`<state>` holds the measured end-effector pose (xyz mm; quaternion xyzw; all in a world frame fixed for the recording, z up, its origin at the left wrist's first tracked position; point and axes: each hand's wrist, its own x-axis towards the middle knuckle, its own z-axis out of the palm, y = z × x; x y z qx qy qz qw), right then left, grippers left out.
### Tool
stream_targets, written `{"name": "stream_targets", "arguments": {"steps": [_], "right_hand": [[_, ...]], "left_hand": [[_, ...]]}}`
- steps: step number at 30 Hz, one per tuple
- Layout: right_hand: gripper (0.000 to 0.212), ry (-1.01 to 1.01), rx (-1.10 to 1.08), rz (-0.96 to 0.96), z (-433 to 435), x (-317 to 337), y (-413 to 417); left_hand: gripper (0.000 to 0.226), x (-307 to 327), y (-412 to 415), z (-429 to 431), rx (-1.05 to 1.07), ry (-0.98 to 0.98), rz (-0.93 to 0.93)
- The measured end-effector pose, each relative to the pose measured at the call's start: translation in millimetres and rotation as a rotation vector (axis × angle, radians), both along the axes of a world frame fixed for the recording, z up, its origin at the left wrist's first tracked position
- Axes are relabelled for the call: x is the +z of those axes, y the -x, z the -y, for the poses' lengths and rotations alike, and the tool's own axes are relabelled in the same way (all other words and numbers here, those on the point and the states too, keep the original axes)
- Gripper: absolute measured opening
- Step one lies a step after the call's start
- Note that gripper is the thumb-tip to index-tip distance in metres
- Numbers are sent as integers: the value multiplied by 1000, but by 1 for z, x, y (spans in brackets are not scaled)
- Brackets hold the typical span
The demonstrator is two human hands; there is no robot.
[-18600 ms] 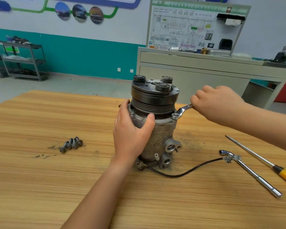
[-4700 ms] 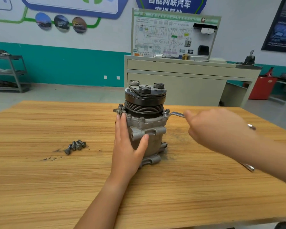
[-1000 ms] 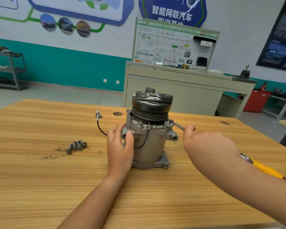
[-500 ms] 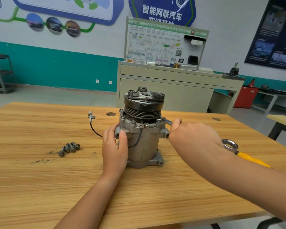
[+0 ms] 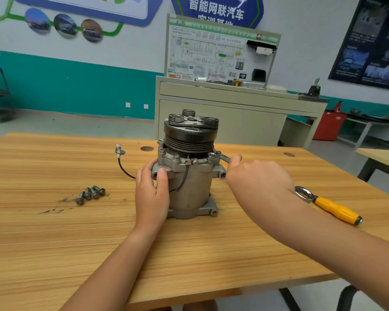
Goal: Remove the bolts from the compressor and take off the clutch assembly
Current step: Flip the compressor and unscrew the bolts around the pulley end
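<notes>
The grey cast-metal compressor (image 5: 195, 189), black grooved clutch pulley (image 5: 190, 133) still on top, stands on the wooden table (image 5: 54, 243), freshly turned. The left hand (image 5: 152, 194) clasps its side; the right hand (image 5: 256, 178) grips the small steel spanner (image 5: 219, 157) at three o'clock, apparently beginning another bolt.

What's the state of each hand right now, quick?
Left hand: closed, fingers gripping the compressor.
Right hand: closed, holding the wrench.

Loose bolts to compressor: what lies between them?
Head view: bare wooden table, then the left hand gripping the compressor housing; the black connector cable loops farther back.
</notes>
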<state>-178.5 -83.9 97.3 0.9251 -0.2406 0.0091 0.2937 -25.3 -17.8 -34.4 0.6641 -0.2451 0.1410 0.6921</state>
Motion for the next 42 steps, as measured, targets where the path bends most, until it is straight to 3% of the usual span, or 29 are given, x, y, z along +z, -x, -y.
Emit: {"name": "stream_targets", "arguments": {"steps": [15, 22, 26, 31, 36, 40, 42], "right_hand": [[69, 72, 197, 21, 50, -4, 9], [49, 89, 509, 57, 91, 12, 3], [39, 73, 753, 160, 126, 10, -14], [28, 115, 796, 383, 138, -7, -55], [26, 22, 801, 485, 129, -14, -74], [41, -310, 642, 889, 125, -17, -36], [40, -446, 637, 951, 117, -24, -15]], "left_hand": [[32, -2, -2, 1, -7, -5, -6], [32, -3, -3, 0, -47, -6, -13], [36, 1, -2, -1, -70, 5, -16], [32, 3, -2, -2, -71, 8, -28], [17, 6, -3, -4, -77, 54, -62], [14, 13, -7, -9, -206, 107, -239], [26, 16, -9, -17, -310, 84, -250]]}}
